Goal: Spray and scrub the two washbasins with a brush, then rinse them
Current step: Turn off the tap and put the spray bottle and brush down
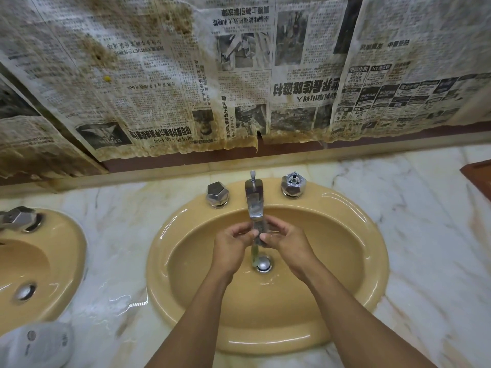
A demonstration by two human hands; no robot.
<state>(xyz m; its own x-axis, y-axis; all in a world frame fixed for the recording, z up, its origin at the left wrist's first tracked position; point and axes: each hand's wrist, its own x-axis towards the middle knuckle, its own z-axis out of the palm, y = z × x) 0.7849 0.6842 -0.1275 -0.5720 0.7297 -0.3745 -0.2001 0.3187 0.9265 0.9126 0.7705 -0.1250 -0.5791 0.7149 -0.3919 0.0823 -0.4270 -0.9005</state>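
A tan oval washbasin [358, 261] lies in front of me in the marble counter. Its chrome spout [254, 201] runs water down toward the chrome drain plug [263, 263]. Under the spout I hold a small dark scrubbing pad [259, 232] in the stream. My left hand [232, 244] pinches its left side and my right hand [285, 241] pinches its right side. A second tan washbasin [61, 261] shows at the left edge, with its own drain [24, 291].
Two faceted chrome tap knobs [217, 194] [293, 185] flank the spout. Another knob [20, 218] sits on the left basin. Wet marble counter [430, 235] surrounds both basins. Stained newspaper [239, 75] covers the wall behind. A blurry white object [37, 343] lies at bottom left, and a reddish-brown object's corner [478, 173] shows at the right edge.
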